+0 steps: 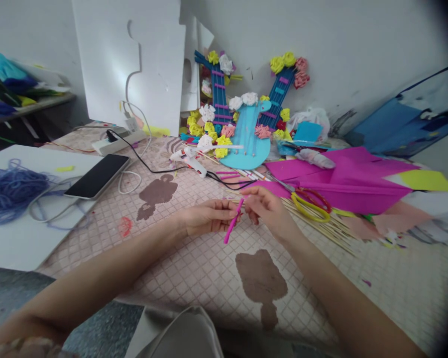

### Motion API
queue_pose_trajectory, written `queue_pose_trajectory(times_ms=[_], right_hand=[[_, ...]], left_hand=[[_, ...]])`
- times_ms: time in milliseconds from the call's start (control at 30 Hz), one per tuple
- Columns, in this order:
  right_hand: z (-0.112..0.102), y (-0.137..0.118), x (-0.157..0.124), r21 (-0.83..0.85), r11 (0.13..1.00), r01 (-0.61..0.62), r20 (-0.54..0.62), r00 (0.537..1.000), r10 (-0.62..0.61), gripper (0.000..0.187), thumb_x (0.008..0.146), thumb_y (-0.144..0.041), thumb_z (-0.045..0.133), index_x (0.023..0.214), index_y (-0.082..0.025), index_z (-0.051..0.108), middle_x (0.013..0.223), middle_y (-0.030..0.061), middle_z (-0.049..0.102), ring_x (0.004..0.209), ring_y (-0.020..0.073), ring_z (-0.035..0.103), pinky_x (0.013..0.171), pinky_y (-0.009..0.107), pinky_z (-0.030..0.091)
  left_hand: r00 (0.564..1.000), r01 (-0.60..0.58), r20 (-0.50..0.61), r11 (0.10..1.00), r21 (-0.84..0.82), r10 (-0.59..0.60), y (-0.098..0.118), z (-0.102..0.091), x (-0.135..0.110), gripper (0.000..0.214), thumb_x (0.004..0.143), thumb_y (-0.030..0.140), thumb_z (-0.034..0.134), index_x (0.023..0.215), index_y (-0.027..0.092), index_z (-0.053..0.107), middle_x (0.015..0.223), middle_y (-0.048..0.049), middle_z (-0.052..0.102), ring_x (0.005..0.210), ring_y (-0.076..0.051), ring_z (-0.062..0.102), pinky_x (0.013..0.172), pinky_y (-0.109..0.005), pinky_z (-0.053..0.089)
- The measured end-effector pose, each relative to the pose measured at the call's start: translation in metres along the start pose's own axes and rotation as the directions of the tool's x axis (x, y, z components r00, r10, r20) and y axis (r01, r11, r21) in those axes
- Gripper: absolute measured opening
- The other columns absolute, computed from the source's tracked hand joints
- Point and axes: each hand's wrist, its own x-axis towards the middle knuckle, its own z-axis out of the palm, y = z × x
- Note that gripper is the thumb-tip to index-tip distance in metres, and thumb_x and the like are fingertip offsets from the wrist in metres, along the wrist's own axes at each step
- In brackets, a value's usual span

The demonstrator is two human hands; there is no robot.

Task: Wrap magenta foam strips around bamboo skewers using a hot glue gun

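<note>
A thin magenta strip, looking like rolled or folded paper, slants across my left fingertips. My left hand is closed on its middle, thumb on top, with the lower end sticking out towards me. My right hand is at the strip's upper end, fingers curled and thumb and forefinger closed at the tip; the exact contact is partly hidden. Just beyond the hands lie several thin magenta sticks. Scissors with yellow and red handles rest right of my right hand, over wooden skewers.
A white glue gun with a black cord lies beyond my left hand. Blue guitar-like shapes with paper flowers lean at the wall. Magenta sheets spread at right. On the left are a phone, blue yarn and a power strip.
</note>
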Motion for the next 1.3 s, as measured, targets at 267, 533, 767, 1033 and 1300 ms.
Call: queue_pose_trajectory(times_ms=[267,533,767,1033,1300], right_hand=[[0.003,0.007,0.003,0.030,0.999,0.013,-0.107,0.994,-0.010,0.018,0.085,-0.035,0.061,0.092,-0.019,0.057,0.059,-0.0069,0.049,0.044,0.0065,0.043,0.041,0.020,0.033],[-0.003,-0.002,-0.001,0.018,0.995,0.103,-0.231,0.968,-0.096,0.039,0.092,-0.046,0.048,0.063,-0.021,0.045,0.043,-0.0090,0.031,0.034,0.0059,0.032,0.036,0.021,0.025],[-0.019,-0.003,0.000,-0.345,0.938,0.017,-0.093,0.994,-0.052,0.022,0.081,-0.038,0.064,0.073,-0.019,0.056,0.056,-0.0036,0.054,0.041,0.0084,0.047,0.039,0.022,0.035],[-0.005,0.000,-0.003,0.006,0.999,-0.034,0.039,0.999,0.034,0.030,0.083,-0.046,0.061,0.095,-0.019,0.060,0.066,-0.0034,0.055,0.042,0.0062,0.043,0.038,0.021,0.032],[0.006,0.003,-0.005,0.200,0.973,-0.111,0.101,0.991,0.092,0.025,0.082,-0.041,0.065,0.077,-0.018,0.056,0.056,-0.0045,0.054,0.043,0.0056,0.039,0.041,0.020,0.028]], left_hand=[[0.995,0.083,0.056,0.996,0.046,-0.085,-0.003,-0.001,0.000,0.017,0.074,0.018,0.075,0.085,0.012,0.063,0.081,-0.0016,0.064,0.070,-0.007,0.058,0.067,-0.018,0.043],[0.998,0.044,0.044,0.999,0.013,-0.045,-0.002,0.000,0.000,0.023,0.072,0.021,0.077,0.087,0.011,0.063,0.083,-0.0025,0.065,0.070,-0.008,0.060,0.070,-0.022,0.043],[0.999,0.041,-0.003,0.999,-0.017,-0.041,0.004,-0.001,-0.002,0.029,0.069,0.022,0.079,0.091,0.012,0.063,0.081,-0.0011,0.065,0.069,-0.007,0.058,0.070,-0.021,0.043],[0.999,0.026,0.038,1.000,-0.010,-0.025,0.001,-0.002,-0.001,0.025,0.072,0.022,0.078,0.089,0.013,0.063,0.082,-0.0007,0.064,0.070,-0.007,0.057,0.070,-0.022,0.042],[0.999,0.021,0.032,1.000,0.023,-0.022,-0.002,0.001,0.001,0.026,0.073,0.025,0.077,0.090,0.013,0.063,0.082,-0.0013,0.063,0.071,-0.007,0.057,0.069,-0.021,0.043]])
